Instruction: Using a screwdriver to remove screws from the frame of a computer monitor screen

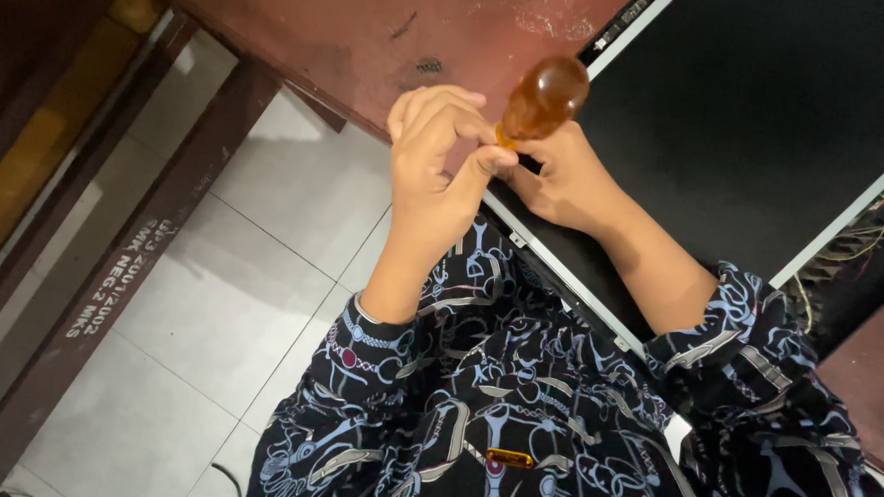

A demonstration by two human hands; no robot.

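item: amber screwdriver handle (546, 99), upper centre of the frame, standing over the corner of a dark flat panel (746, 123) that is lying on the reddish bench (372, 27). left hand (436, 169) is pinching the handle's base, grip pressed together. right hand (564, 179) is curling beneath it (grip state hidden, cannot tell). white tiled floor (231, 299) is showing lower left.

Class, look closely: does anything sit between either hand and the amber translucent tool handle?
Nothing visible does. The left hand and right hand both touch the amber translucent tool handle directly, above the flat black panel.
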